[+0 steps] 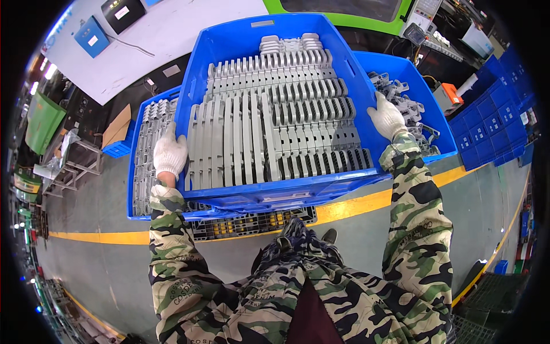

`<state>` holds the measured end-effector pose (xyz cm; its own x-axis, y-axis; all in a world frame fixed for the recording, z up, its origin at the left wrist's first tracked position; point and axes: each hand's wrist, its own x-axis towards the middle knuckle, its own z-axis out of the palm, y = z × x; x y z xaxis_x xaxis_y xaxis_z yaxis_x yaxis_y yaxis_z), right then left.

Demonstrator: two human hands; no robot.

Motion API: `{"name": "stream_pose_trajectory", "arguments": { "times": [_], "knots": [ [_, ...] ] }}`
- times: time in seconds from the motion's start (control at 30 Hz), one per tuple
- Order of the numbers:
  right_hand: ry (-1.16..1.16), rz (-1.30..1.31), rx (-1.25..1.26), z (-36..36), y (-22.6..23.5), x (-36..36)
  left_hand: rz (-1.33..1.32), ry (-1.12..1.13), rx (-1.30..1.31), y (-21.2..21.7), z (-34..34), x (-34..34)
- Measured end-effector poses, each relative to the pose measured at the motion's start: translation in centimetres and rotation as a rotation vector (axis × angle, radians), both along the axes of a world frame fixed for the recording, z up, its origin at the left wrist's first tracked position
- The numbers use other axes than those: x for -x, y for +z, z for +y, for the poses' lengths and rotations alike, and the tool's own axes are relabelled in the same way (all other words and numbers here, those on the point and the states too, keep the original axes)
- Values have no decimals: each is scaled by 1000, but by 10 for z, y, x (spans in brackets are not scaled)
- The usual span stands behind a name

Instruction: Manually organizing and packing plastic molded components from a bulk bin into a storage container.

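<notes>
Standing in a loose camouflage jacket (246, 292), you reach both arms out to a blue crate (298, 190) directly before you, above a slatted black pallet (299, 217). Your left hand (170, 150) grips its left wall and your right hand (388, 117) its right, slightly farther up; both wear white knitted gloves, and how the fingertips curl is hidden. Whether the crate's weight rests on something, you cannot tell from here.

To handle it well, share the load evenly, keep the crate level so the rows don't slide, and mind your knuckles beside the neighbouring bins.

The crate is smooth, glossy plastic. Inside, long curved bars (256, 137) stand on edge, beside shorter ribbed pieces (314, 135), all matte grey, probably cast metal. A left bin (130, 195) and a right bin (446, 123) hold more grey parts. Beyond stands a green-framed machine (378, 26).
</notes>
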<state>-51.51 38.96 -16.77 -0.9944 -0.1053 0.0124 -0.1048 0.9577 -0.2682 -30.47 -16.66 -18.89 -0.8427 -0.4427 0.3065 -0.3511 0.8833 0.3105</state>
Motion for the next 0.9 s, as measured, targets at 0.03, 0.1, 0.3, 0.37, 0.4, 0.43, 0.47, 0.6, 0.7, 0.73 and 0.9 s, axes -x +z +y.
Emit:
{"name": "stream_pose_trajectory", "arguments": {
  "times": [0.03, 0.1, 0.3, 0.37, 0.4, 0.43, 0.47, 0.6, 0.7, 0.73, 0.9],
  "knots": [
    [6, 42, 7, 3, -3, 1, 4, 1, 7, 1, 4, 2],
    [5, 92, 20, 15, -5, 6, -23, 1, 49, 6, 12, 9],
    [28, 9, 60, 2, -1, 12, 84, -46, 114, -1, -16, 3],
    [62, 33, 101, 5, -8, 12, 96, 21, -33, 4, -16, 2],
    [81, 23, 128, 1, 0, 7, 123, 46, -80, 5, -25, -3],
    [76, -2, 163, -1, 3, 6, 149, 72, -127, 6, -28, -7],
    [56, -24, 180, 5, -1, 7, 142, 35, -161, 5, -11, -4],
    [129, -156, 290, 19, 11, -7, 198, -11, -168, 30, 78, -14],
    [261, -212, 392, 47, 18, -20, 325, -180, -521, 55, 187, -17],
    [311, -154, 455, 63, -4, -13, 285, -281, -526, 60, 231, -12],
    [229, -290, 815, 106, -19, -52, 47, -498, -632, 56, 369, 7]
  ]
}}
